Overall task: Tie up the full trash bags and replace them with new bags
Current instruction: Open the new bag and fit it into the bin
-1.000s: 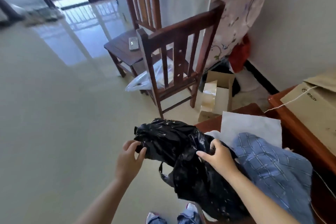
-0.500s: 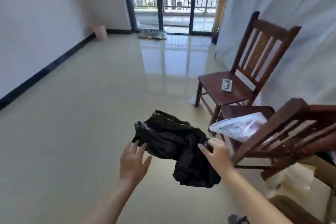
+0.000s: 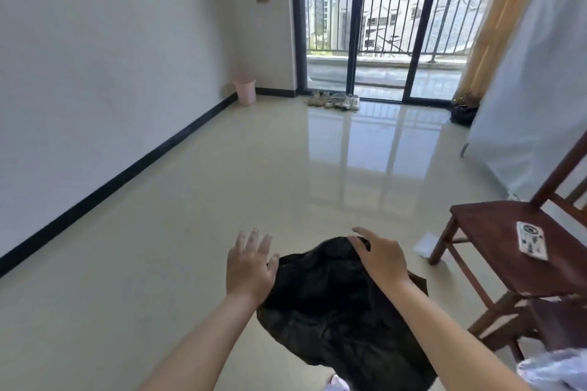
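A crumpled black trash bag (image 3: 333,305) hangs in front of me above the floor. My right hand (image 3: 381,259) grips the bag's upper edge, fingers curled over it. To the left, my left hand (image 3: 251,263) has its fingers spread and straight, with the thumb side against the bag's left edge. A small pink trash bin (image 3: 244,90) stands far off in the left corner by the wall, and I cannot tell whether it holds a bag.
A wooden chair (image 3: 495,251) stands at the right with a small printed pack (image 3: 532,240) on its seat. A second chair and a clear plastic bag (image 3: 556,368) are at the bottom right. Shoes (image 3: 336,100) line the balcony door. White paper (image 3: 425,243) lies on the floor.
My view has swung left from the chairs and table toward the open room and balcony door. The bag came along in my right hand. My left hand has let go and spread its fingers.
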`<action>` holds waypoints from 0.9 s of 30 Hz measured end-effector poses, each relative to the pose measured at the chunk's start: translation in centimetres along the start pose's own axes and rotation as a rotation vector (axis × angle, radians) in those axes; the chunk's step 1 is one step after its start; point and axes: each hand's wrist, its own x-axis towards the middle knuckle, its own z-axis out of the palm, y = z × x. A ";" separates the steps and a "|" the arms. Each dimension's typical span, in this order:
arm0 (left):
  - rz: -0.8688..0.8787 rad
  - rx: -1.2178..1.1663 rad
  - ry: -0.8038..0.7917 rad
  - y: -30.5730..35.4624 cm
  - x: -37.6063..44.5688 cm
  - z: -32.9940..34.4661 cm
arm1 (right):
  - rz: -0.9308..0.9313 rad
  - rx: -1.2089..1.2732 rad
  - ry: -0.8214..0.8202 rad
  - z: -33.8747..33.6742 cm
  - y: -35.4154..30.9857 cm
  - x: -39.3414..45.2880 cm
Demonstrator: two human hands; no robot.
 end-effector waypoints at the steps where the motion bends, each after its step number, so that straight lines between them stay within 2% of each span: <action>1: -0.013 -0.008 0.007 -0.7 2.7 0.2 | -0.027 -0.013 -0.006 1.0 -0.4 2.7; 10: -0.199 0.078 -0.018 -7.1 28.5 -2.1 | -0.157 -0.097 -0.071 6.8 -4.8 30.6; 15: -0.257 0.105 -0.011 -11.7 40.2 -3.3 | -0.241 -0.143 -0.166 10.6 -8.6 43.9; 18: -0.281 0.112 0.005 -14.9 48.6 -3.9 | -0.292 -0.213 -0.148 13.5 -10.9 52.6; 27: -0.236 0.120 0.019 -23.7 75.0 -8.2 | -0.138 -0.238 -0.019 19.1 -18.6 77.3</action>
